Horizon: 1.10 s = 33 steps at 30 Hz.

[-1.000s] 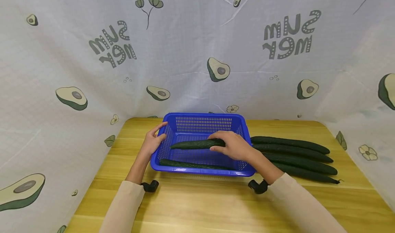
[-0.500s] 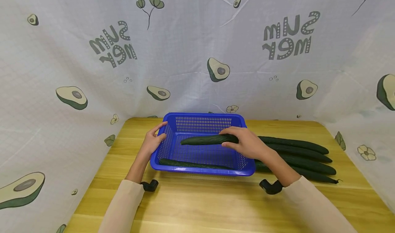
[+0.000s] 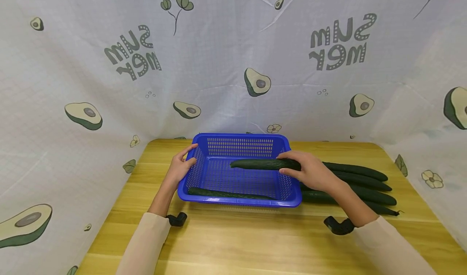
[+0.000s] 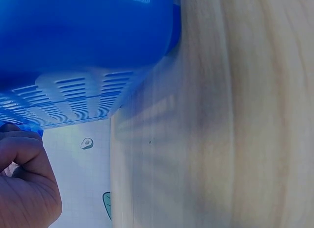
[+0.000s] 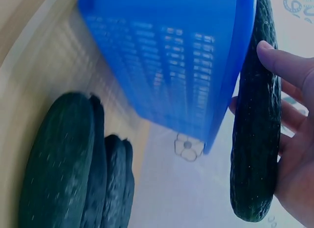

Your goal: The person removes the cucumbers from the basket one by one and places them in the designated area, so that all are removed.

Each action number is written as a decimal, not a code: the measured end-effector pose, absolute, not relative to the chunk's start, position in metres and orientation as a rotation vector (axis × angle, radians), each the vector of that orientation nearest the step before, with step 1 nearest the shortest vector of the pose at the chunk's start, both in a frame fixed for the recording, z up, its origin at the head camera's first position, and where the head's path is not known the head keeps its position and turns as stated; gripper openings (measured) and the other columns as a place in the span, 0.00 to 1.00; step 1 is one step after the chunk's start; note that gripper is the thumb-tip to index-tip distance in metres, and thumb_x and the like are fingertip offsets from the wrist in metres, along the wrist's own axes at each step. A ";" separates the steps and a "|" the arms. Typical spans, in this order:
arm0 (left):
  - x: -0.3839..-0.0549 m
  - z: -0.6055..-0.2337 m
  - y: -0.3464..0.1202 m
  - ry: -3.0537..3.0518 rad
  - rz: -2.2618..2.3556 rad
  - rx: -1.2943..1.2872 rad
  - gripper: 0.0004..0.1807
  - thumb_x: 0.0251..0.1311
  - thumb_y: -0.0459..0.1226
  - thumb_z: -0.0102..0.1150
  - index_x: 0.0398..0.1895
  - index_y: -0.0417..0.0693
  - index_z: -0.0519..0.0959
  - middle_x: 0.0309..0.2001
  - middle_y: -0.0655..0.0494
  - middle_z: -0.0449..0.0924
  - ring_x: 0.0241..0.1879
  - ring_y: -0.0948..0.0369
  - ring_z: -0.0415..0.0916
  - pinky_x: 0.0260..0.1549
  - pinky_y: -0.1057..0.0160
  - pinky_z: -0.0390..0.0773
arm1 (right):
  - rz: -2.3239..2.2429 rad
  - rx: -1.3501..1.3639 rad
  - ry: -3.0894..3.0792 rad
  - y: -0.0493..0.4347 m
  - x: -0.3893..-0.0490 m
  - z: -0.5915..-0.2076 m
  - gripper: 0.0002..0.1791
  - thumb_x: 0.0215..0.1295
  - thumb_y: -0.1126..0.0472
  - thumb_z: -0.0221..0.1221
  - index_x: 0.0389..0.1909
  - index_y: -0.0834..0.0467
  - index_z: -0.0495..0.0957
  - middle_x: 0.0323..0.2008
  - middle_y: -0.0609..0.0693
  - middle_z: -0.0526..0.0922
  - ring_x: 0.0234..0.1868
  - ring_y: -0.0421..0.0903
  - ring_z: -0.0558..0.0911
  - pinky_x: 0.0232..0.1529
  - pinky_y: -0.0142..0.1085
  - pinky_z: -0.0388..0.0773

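Note:
My right hand [image 3: 310, 173] holds a long dark green cucumber [image 3: 255, 164] level, thumb on the near side and fingers on the far side. This cucumber spans from above the middle of the blue plastic basket [image 3: 240, 135] out over its right rim. In the right wrist view the cucumber's blunt end [image 5: 252, 189] sticks out past the basket wall, with my palm beside it. My left hand [image 3: 179, 168] grips the basket's left rim, thumb on the inside. A second cucumber [image 3: 230, 194] lies inside along the front wall.
Several more cucumbers [image 3: 365, 180] lie side by side on the wooden table [image 3: 233, 242], right of the basket and partly behind my right forearm. A white cloth [image 3: 219, 80] printed with avocados hangs behind the table and along its sides.
My right hand has carried the cucumber to the right, from inside the basket's outline to over its right rim. My left hand and the basket have stayed in place.

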<state>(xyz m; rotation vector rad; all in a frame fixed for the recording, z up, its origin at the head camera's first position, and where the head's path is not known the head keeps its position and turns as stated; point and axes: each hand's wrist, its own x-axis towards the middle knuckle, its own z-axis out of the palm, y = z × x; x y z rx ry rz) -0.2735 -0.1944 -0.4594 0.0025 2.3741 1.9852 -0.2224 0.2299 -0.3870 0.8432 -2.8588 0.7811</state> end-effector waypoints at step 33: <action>-0.270 -0.455 -0.194 2.329 1.986 -0.017 0.32 0.67 0.34 0.55 0.75 0.62 0.71 0.57 0.31 0.80 0.27 0.58 0.82 0.26 0.61 0.84 | 0.599 0.610 -2.773 0.351 -0.162 -0.394 0.24 0.64 0.56 0.70 0.61 0.50 0.80 0.58 0.57 0.84 0.37 0.47 0.83 0.41 0.29 0.76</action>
